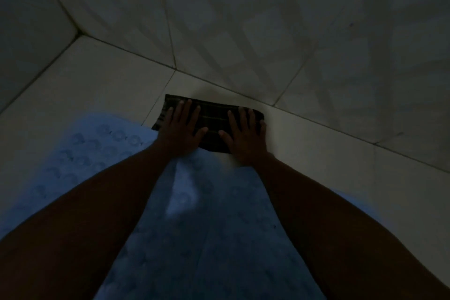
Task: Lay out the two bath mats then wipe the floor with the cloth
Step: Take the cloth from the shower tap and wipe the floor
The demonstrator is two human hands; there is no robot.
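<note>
Cloth (211, 122), dark and faintly striped or checked, lies folded flat on the pale tiled floor (316, 153) just short of the wall (243, 19), its long axis running left to right across the view and slightly tilted, the left end a little farther from the person. Both hands press down on it with no pinch at all: each grip is spread wide, fingers splayed and palm flat, so the cloth is held by downward pressure, not grasped. The left hand (180, 129) covers the left part of the cloth and the right hand (244, 134) the right part, its outer edge reaching past the cloth's right end onto bare tile; neither hand is clearly nearer, and a strip of cloth shows between them. Since the cloth lies square across the arms, the coming wipe is probably a push or pull along their line, broadside to the long axis. Behind the hands a light blue bath mat (102, 143) with round raised marks spreads over the floor, its far edge touching or slipping under the cloth's near edge; I cannot tell which. The room is very dim, so whether the blue area is one mat or two overlapping is hard to make out, and the forearms hide much of it.
</note>
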